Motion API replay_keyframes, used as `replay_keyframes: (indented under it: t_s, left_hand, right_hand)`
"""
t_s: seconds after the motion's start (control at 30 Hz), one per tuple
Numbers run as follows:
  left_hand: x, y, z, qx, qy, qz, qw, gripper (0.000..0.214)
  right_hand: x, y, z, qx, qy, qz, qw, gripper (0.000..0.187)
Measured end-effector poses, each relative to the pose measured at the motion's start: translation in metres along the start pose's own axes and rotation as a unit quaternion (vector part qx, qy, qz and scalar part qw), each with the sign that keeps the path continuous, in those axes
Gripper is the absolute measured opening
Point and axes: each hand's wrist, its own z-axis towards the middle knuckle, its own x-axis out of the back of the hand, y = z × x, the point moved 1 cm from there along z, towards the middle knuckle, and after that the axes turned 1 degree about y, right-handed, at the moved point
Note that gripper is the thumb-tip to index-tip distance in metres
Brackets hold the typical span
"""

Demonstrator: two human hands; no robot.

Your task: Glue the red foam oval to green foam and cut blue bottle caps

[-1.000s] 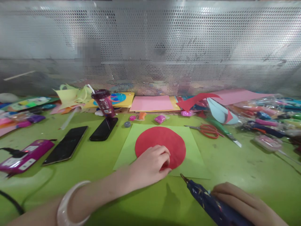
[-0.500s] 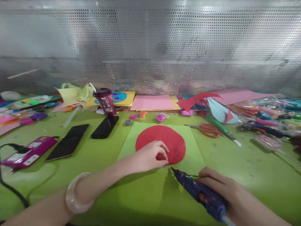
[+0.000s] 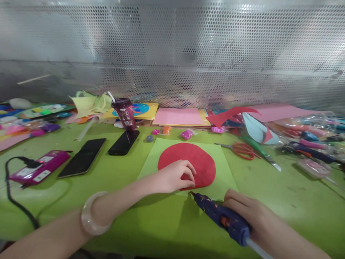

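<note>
My left hand (image 3: pixel 175 176) rests over the front of a red paper circle (image 3: pixel 199 162), its curled fingers and thumb closed at the circle's near edge. Beneath the circle is a light green paper sheet (image 3: pixel 148 162) lying on the table. My right hand (image 3: pixel 248 212) is wrapped round a dark blue glue gun (image 3: pixel 218 214), with a clear glue stick (image 3: pixel 256 248) poking out of its back end. The gun's nozzle (image 3: pixel 192 193) points left, just below my left fingertips by the near edge of the circle.
Scissors (image 3: pixel 242 149) and a green cutter knife (image 3: pixel 258 149) lie to the right. Two phones (image 3: pixel 83 158) and a purple power strip (image 3: pixel 40 167) with a black cable sit left. A lidded cup (image 3: pixel 126 115) stands behind, near pink paper (image 3: pixel 178 117) and a perforated metal panel (image 3: pixel 172 43).
The glue gun and my right hand have moved left, bringing the nozzle under my left fingertips. My left hand keeps its place on the red circle. The view has shifted slightly.
</note>
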Motion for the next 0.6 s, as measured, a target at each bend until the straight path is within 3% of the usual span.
replay_keyframes:
  t_s: [0.6]
  left_hand:
    - [0.0013, 0.0028, 0.0014, 0.004, -0.002, 0.005, 1.0, 0.01]
  right_hand:
    - [-0.0046, 0.0061, 0.0008, 0.016, 0.035, -0.04, 0.998, 0.014]
